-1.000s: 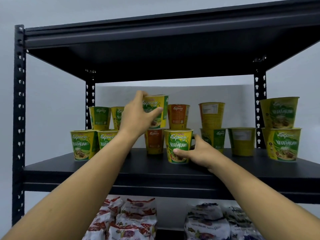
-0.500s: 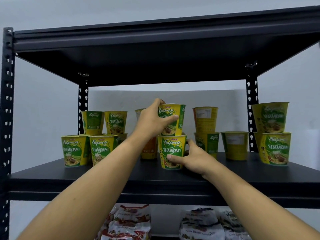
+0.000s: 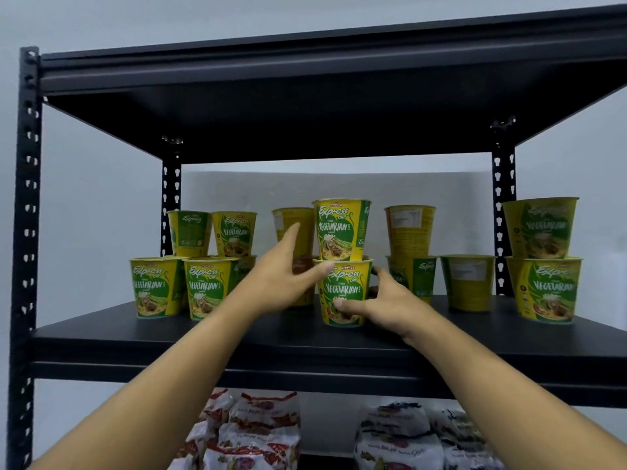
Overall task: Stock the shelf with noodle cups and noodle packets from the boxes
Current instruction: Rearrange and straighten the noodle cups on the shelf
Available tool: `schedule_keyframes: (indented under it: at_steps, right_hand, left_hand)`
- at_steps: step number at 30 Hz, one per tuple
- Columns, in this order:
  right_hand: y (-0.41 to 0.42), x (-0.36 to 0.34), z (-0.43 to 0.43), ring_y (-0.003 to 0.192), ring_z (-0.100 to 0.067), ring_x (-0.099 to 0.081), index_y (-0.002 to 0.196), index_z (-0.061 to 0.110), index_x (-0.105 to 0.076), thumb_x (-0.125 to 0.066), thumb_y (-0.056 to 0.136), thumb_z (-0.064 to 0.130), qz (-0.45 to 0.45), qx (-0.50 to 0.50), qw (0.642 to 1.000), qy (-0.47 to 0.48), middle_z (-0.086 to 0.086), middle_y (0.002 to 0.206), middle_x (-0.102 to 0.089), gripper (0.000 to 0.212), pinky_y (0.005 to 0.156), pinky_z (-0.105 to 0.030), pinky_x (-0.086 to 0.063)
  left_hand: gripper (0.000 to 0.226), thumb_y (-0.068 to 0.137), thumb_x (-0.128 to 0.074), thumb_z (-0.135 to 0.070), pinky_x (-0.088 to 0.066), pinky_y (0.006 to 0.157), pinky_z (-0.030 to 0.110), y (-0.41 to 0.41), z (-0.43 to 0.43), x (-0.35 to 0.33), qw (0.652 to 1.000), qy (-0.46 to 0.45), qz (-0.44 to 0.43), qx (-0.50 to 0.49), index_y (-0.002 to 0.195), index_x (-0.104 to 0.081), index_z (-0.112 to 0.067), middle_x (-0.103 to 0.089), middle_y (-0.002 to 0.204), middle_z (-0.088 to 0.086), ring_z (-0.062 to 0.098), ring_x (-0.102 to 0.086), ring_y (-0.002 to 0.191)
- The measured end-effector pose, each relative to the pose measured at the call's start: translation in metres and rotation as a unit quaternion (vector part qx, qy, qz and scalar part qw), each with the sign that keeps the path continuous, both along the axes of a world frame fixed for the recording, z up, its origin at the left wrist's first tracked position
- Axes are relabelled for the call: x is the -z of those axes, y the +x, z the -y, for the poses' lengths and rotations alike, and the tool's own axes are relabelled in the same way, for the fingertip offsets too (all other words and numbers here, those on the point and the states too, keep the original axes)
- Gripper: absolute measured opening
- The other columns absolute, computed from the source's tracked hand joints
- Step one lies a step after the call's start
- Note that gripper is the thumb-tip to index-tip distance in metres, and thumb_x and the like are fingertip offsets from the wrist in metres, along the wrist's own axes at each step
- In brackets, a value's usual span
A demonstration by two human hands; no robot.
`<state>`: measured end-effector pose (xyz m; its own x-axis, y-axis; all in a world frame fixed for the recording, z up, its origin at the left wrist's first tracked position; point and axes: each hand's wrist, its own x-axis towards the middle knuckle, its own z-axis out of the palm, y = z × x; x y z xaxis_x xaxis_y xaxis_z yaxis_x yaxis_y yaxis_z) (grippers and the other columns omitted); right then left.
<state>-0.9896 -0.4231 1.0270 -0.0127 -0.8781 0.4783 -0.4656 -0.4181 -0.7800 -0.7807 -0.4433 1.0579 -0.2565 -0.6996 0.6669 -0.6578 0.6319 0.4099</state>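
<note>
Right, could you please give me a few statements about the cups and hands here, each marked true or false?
1. The right hand holds the lower cup of the middle stack. True.
2. The left hand grips the top cup. False: its fingers are straight, not curled round it.
3. Noodle packets lie on the level below. True.
4. Every cup on the shelf stands unstacked. False: several stand two high.

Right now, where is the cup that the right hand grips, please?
Head view, front middle of the shelf: the lower cup stands under the upper cup, the left hand just left of it.
</note>
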Motion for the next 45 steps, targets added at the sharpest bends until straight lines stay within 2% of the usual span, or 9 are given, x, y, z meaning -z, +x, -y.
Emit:
schedule_keyframes:
  at_steps: [3,7,11,15,19,24,28,38,45]
  right_hand:
    - [0.000,0.001,0.000,0.108,-0.007,-0.045,0.154,0.025,-0.028,-0.087,0.078,0.038,-0.009,-0.007,1.000,0.000,0.000,0.147,-0.053,0.097,0.090,-0.028,-0.038]
    - [0.000,0.000,0.001,0.106,-0.007,-0.047,0.151,0.028,-0.033,-0.086,0.080,0.036,-0.014,-0.004,1.000,0.002,0.002,0.143,-0.056,0.088,0.089,-0.029,-0.040]
    - [-0.001,-0.002,0.001,0.106,-0.009,-0.050,0.150,0.029,-0.034,-0.086,0.078,0.040,-0.025,0.011,0.999,0.020,0.002,0.140,-0.059,0.089,0.091,-0.032,-0.043]
    - [-0.014,-0.002,-0.007,0.113,-0.012,-0.053,0.146,0.028,-0.037,-0.086,0.078,0.038,-0.031,0.028,0.998,0.036,0.004,0.138,-0.060,0.085,0.100,-0.036,-0.044]
    - [-0.036,-0.001,-0.023,0.121,-0.013,-0.055,0.147,0.027,-0.037,-0.088,0.076,0.038,-0.041,0.047,0.997,0.041,0.005,0.139,-0.060,0.088,0.104,-0.035,-0.043]
    - [-0.068,0.001,-0.053,0.114,-0.009,-0.059,0.136,0.031,-0.046,-0.086,0.078,0.043,-0.055,0.091,0.993,0.042,0.015,0.124,-0.065,0.072,0.099,-0.033,-0.044]
    - [-0.106,0.003,-0.075,0.116,-0.012,-0.061,0.135,0.035,-0.047,-0.088,0.071,0.053,-0.055,0.156,0.985,0.047,0.016,0.126,-0.065,0.079,0.104,-0.038,-0.046]
    - [-0.172,0.010,-0.116,0.108,-0.016,-0.066,0.127,0.027,-0.050,-0.086,0.081,0.033,-0.015,0.262,0.965,0.030,0.007,0.117,-0.069,0.059,0.102,-0.040,-0.050]
    - [-0.193,0.018,-0.121,0.107,-0.019,-0.066,0.120,0.031,-0.054,-0.082,0.082,0.047,-0.032,0.347,0.937,0.010,0.007,0.117,-0.069,0.050,0.099,-0.047,-0.052]
  left_hand:
    - [0.094,0.090,-0.065,-0.063,-0.034,0.110,0.024,0.010,-0.006,0.023,0.996,0.065,0.059,0.012,0.162,-0.020,-0.024,-0.035,0.164,-0.004,0.005,-0.040,0.138]
    - [0.105,0.080,-0.060,-0.081,-0.037,0.116,0.034,0.015,0.004,0.031,0.978,0.141,0.150,-0.027,0.162,-0.028,-0.024,-0.037,0.163,-0.002,0.017,-0.041,0.145]
    - [0.114,0.063,-0.052,-0.101,-0.040,0.116,0.039,0.013,0.010,0.032,0.967,0.167,0.194,-0.013,0.154,-0.045,-0.032,-0.048,0.156,-0.010,0.013,-0.049,0.137]
    - [0.087,0.086,-0.051,-0.082,-0.038,0.109,0.033,0.009,0.005,0.025,0.953,0.180,0.244,0.000,0.152,-0.049,-0.027,-0.047,0.157,-0.006,0.016,-0.047,0.139]
    - [0.076,0.088,-0.052,-0.078,-0.041,0.111,0.036,0.002,0.002,0.019,0.947,0.175,0.268,0.020,0.148,-0.055,-0.031,-0.052,0.152,-0.007,0.015,-0.051,0.133]
    - [0.083,0.083,-0.051,-0.085,-0.045,0.108,0.038,-0.039,-0.005,0.017,0.941,0.161,0.292,0.059,0.145,-0.058,-0.031,-0.057,0.147,-0.009,0.014,-0.056,0.126]
    - [0.077,0.087,-0.048,-0.082,-0.047,0.106,0.038,-0.090,-0.016,0.014,0.930,0.136,0.320,0.118,0.143,-0.060,-0.032,-0.062,0.141,-0.009,0.014,-0.059,0.120]
    - [0.083,0.083,-0.046,-0.088,-0.039,0.113,0.039,-0.162,-0.019,0.017,0.917,0.133,0.331,0.177,0.146,-0.056,-0.034,-0.052,0.153,-0.008,0.016,-0.050,0.136]
    - [0.088,0.083,-0.042,-0.088,-0.031,0.114,0.040,-0.165,-0.014,0.024,0.923,0.149,0.307,0.178,0.152,-0.048,-0.034,-0.043,0.160,-0.006,0.019,-0.040,0.145]
